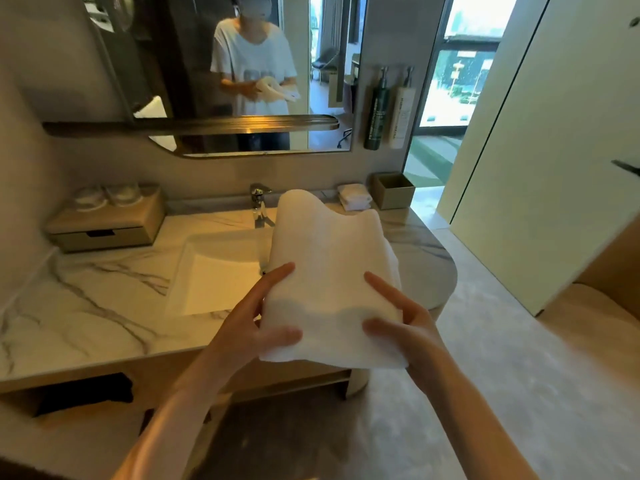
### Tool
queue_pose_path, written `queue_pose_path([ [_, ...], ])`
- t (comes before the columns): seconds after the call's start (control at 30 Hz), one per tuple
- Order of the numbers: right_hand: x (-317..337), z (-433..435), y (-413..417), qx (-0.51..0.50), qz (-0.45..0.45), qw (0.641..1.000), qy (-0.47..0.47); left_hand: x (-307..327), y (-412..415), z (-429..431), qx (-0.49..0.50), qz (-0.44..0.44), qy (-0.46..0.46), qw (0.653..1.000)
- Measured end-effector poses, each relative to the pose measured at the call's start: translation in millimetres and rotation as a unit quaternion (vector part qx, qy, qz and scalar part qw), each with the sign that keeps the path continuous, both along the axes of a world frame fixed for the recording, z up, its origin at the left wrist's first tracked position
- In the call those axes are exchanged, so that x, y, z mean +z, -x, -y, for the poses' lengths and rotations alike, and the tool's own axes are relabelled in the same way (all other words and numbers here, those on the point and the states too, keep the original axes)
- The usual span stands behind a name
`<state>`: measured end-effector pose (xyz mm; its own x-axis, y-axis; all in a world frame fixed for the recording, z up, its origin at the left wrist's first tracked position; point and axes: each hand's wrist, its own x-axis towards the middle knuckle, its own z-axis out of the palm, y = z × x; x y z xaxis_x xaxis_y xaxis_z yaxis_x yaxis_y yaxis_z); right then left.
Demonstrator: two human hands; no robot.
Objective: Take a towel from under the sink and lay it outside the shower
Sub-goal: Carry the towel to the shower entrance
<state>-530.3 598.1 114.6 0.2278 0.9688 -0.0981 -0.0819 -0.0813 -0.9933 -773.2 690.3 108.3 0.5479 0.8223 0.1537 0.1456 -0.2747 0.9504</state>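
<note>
A folded white towel (329, 271) is held in both hands in front of the vanity, raised above the right part of the marble surface (104, 299) and partly over the sink basin (214, 271). The left hand (249, 317) is closed on the towel's near left edge, with the thumb laid on top and the fingers (277, 275) spread along the side. The right hand (405, 323) is closed on the near right edge in the same way, thumb on top, index finger stretched across the cloth. Each grip is thus shut on the fabric, and the far end of the towel stands up in two soft humps. Behind it the chrome faucet (258, 202) is seen at the back of the basin. At the left of the surface a wooden box with a drawer (104, 230) is set, carrying what appear to be upturned glasses, though they are blurred. At the back right a small stack of folded cloths (355, 197) lies beside a square open box (393, 190). Two pump bottles (388, 109) are mounted on the wall next to the mirror (207, 64), in which the person and the towel are reflected.
</note>
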Motion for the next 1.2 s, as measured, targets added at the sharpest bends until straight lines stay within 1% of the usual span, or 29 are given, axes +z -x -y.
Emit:
queue_pose_path([
  [0.17,-7.5,-29.9,-12.3,-0.001,-0.003,1.0,0.003,-8.6,-11.7,-25.6,0.015,-0.002,0.012,1.0],
  [0.33,-9.9,-75.7,-43.3,0.039,-0.008,0.999,0.01,-12.8,-36.1,-54.1,0.061,-0.011,0.034,0.998],
  [0.4,-11.8,-100.3,-60.1,0.073,-0.005,0.997,0.006,-14.2,-50.1,-62.9,0.097,-0.017,0.031,0.995],
  [0.53,-14.4,-152.4,-96.6,0.188,-0.021,0.982,0.004,-17.9,-80.9,-61.1,0.196,-0.014,0.023,0.98],
  [0.67,-7.9,-192.2,-125.3,0.297,0.016,0.955,0.013,-14.0,-118.8,-35.3,0.316,0.019,0.052,0.947],
  [0.83,1.7,-205.7,-146.7,0.418,0.021,0.908,0.01,-2.5,-165.6,13.7,0.432,0.045,0.077,0.898],
  [0.9,4.8,-200.2,-148.9,0.456,0.015,0.89,0.013,2.8,-181.9,39.0,0.477,0.056,0.086,0.873],
  [1.03,5.5,-177.8,-149.7,0.51,0.009,0.86,-0.008,15.4,-210.8,94.4,0.538,0.072,0.093,0.835],
  [1.2,6.1,-127.9,-162.6,0.585,-0.019,0.81,-0.035,22.6,-259.1,173.3,0.601,0.08,0.065,0.792],
])
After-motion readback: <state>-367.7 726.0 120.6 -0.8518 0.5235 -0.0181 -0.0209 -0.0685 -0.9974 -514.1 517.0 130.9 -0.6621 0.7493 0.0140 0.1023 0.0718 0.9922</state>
